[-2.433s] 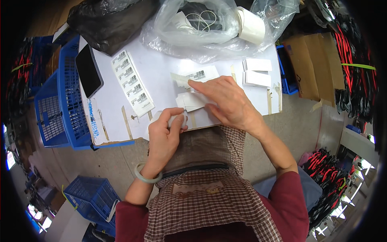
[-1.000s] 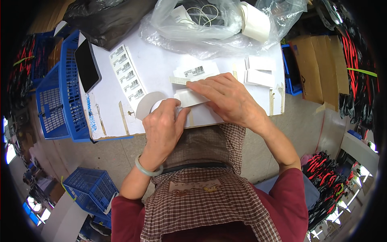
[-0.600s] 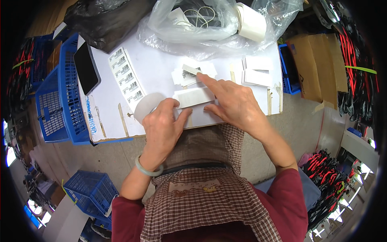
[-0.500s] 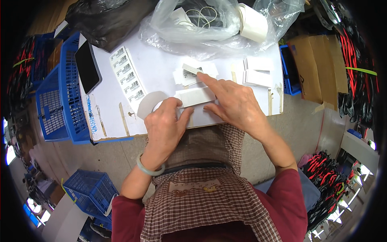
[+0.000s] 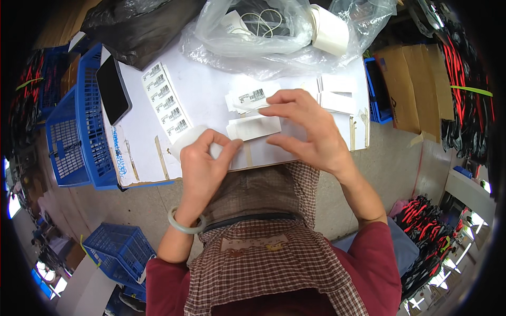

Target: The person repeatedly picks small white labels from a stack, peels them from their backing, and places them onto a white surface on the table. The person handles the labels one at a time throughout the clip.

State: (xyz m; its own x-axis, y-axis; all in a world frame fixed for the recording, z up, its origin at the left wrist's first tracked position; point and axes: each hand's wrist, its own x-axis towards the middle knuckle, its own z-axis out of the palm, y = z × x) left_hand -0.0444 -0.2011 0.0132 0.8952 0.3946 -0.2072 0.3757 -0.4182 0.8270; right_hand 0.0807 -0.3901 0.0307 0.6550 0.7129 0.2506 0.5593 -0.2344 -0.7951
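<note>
A strip of white barcode labels point(image 5: 169, 104) runs across the white tabletop, its blank end curling under my left hand point(image 5: 203, 160). That hand is closed on the curled end, thumb and forefinger together. Just beyond my left thumb lies a stack of blank white cards point(image 5: 255, 127). Behind it sits a pile of white cards point(image 5: 252, 97), the top one showing a barcode label. My right hand point(image 5: 313, 131) is open at the right side of both stacks, its thumb and fingers apart with nothing between them.
A black phone point(image 5: 113, 89) lies at the table's left, beside a blue basket point(image 5: 92, 116). Further back are a black plastic bag point(image 5: 137, 31) and a clear bag point(image 5: 253, 50). More white cards point(image 5: 337, 101) lie at right, near a cardboard box point(image 5: 419, 87).
My right hand has lifted off the barcode label on the rear pile and spread its fingers. The label now lies flat. My left hand has drawn slightly left and nearer with the strip's end.
</note>
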